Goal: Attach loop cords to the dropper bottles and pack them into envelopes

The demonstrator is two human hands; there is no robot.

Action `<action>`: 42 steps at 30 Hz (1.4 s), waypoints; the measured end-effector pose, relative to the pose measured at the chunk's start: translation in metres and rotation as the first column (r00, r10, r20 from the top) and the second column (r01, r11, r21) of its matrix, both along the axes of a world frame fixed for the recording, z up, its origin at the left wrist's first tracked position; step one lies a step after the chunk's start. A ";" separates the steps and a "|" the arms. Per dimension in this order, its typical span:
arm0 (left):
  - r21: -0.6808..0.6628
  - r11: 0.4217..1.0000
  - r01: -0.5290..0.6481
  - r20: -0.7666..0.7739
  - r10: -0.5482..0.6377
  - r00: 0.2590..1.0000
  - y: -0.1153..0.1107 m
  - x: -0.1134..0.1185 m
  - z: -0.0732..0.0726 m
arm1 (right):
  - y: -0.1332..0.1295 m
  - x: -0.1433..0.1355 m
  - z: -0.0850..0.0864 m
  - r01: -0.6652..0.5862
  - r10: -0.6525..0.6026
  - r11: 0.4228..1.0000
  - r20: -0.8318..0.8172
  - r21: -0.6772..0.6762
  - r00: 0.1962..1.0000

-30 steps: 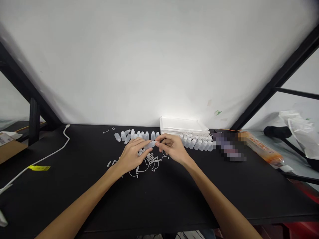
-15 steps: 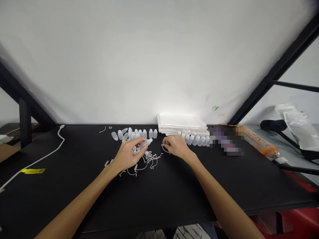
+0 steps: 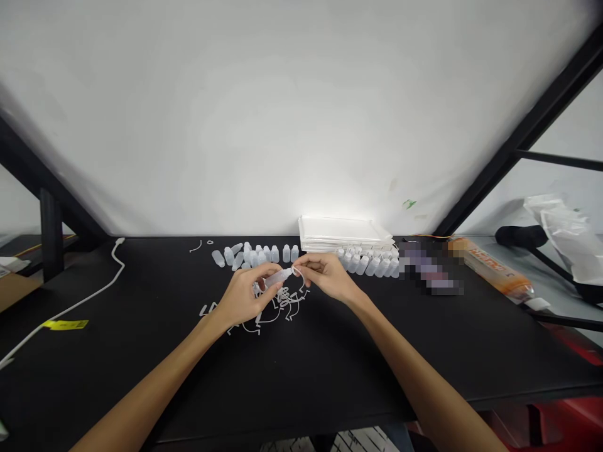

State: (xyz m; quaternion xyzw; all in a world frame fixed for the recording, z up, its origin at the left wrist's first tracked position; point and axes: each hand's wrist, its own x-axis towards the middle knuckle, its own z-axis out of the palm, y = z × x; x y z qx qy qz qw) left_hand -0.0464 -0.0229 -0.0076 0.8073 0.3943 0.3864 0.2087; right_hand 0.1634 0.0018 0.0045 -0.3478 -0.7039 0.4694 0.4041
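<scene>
My left hand point(image 3: 247, 292) is closed around a small translucent plastic bottle point(image 3: 277, 278), which lies tilted with its neck toward the right. Between thumb and fingertips, my right hand point(image 3: 325, 275) pinches a thin white strap point(image 3: 301, 276) at the bottle's neck. Whether the strap's end is seated on the neck is too small to tell. Below the hands lies a loose heap of similar white straps point(image 3: 282, 298). Behind my left hand stand and lie several more bottles point(image 3: 261, 254). A row of bottles with white straps at their tops point(image 3: 372, 265) stands beyond my right hand.
A stack of white sheets or trays point(image 3: 346, 232) sits against the wall. On the right are a blurred-out item point(image 3: 431, 270) and an orange-and-clear package point(image 3: 492, 267). A white cable point(image 3: 89, 301) with a yellow tag point(image 3: 66, 324) runs along the left of the black table point(image 3: 141, 351).
My right hand has moved left and brought the strap to the bottle's neck. My left hand still holds the bottle, now turned a little flatter.
</scene>
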 end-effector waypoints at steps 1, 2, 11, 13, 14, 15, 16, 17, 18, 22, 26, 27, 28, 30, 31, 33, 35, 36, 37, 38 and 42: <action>-0.012 1.000 -0.004 -0.005 0.004 1.000 0.000 0.000 0.000 | -0.001 -0.002 -0.001 -0.003 0.003 1.000 -0.006 0.007 1.000; -0.020 1.000 -0.011 -0.015 0.010 1.000 0.000 0.000 -0.001 | -0.002 -0.003 -0.001 0.000 0.000 1.000 -0.014 0.013 1.000; 0.011 0.999 -0.031 -0.061 0.031 0.998 0.001 -0.001 0.000 | -0.003 -0.006 -0.002 0.021 -0.023 0.999 -0.057 -0.035 0.998; 0.007 1.000 -0.011 -0.064 0.011 0.998 0.000 -0.001 -0.001 | -0.002 -0.006 -0.001 0.023 -0.026 0.998 -0.048 -0.056 0.998; 0.004 1.000 -0.004 -0.067 0.005 0.998 0.000 -0.001 -0.001 | -0.002 -0.005 -0.001 0.024 -0.026 0.998 -0.044 -0.061 0.999; 0.004 1.000 -0.001 -0.070 0.002 0.998 0.001 -0.002 -0.002 | -0.002 -0.005 -0.001 0.022 -0.025 0.998 -0.039 -0.066 0.999; 0.005 1.000 -0.002 -0.074 0.002 0.997 0.001 -0.002 -0.003 | -0.002 -0.005 -0.001 0.021 -0.024 0.997 -0.038 -0.074 0.999; 0.009 1.000 -0.006 -0.079 0.006 0.997 0.001 -0.002 -0.004 | -0.003 -0.005 -0.001 0.022 -0.025 0.996 -0.040 -0.084 0.999; 0.013 1.000 -0.012 -0.086 0.013 0.996 0.001 -0.002 -0.004 | -0.003 -0.005 0.000 0.022 -0.026 0.995 -0.044 -0.093 0.999; 0.006 0.999 -0.035 -0.105 0.036 0.994 0.001 -0.002 -0.005 | -0.004 -0.004 -0.001 0.016 -0.020 0.996 -0.051 -0.089 0.998; -0.008 0.999 -0.032 -0.088 0.031 0.996 0.001 -0.002 -0.005 | -0.004 -0.002 -0.001 -0.008 0.005 0.997 -0.040 -0.075 0.999; -0.007 0.999 -0.036 -0.086 0.035 0.996 0.001 -0.003 -0.005 | -0.004 -0.002 -0.001 -0.015 0.011 0.997 -0.042 -0.078 0.999; -0.004 0.999 -0.040 -0.086 0.039 0.995 0.002 -0.003 -0.005 | -0.004 -0.001 0.000 -0.023 0.019 0.996 -0.048 -0.082 0.999; 0.007 0.999 -0.051 -0.086 0.051 0.995 0.002 -0.003 -0.004 | -0.005 -0.001 0.002 -0.043 0.037 0.995 -0.064 -0.089 0.997; 0.012 0.998 -0.056 -0.081 0.057 0.995 0.002 -0.003 -0.004 | -0.005 -0.001 0.003 -0.052 0.045 0.995 -0.070 -0.088 0.997; 0.002 0.999 -0.053 -0.070 0.053 0.996 0.001 -0.003 -0.003 | -0.006 -0.001 0.004 -0.054 0.048 0.995 -0.077 -0.080 0.996; -0.027 0.999 -0.040 -0.049 0.038 0.998 0.000 -0.002 0.000 | -0.008 -0.001 0.004 -0.044 0.039 0.996 -0.072 -0.075 0.997; -0.045 0.998 -0.033 -0.035 0.031 0.999 -0.001 -0.001 0.001 | -0.008 -0.002 0.004 -0.041 0.036 0.996 -0.070 -0.075 0.997; -0.063 0.998 -0.025 -0.019 0.024 1.000 -0.002 0.000 0.003 | -0.008 -0.002 0.003 -0.042 0.036 0.996 -0.072 -0.078 0.997; -0.082 0.997 -0.015 0.000 0.015 1.000 -0.003 0.000 0.005 | -0.008 -0.003 0.003 -0.048 0.042 0.995 -0.080 -0.083 0.996; -0.188 0.980 0.069 0.088 -0.053 0.995 -0.006 0.002 0.011 | -0.007 -0.002 0.002 -0.092 0.079 0.991 -0.126 -0.101 0.989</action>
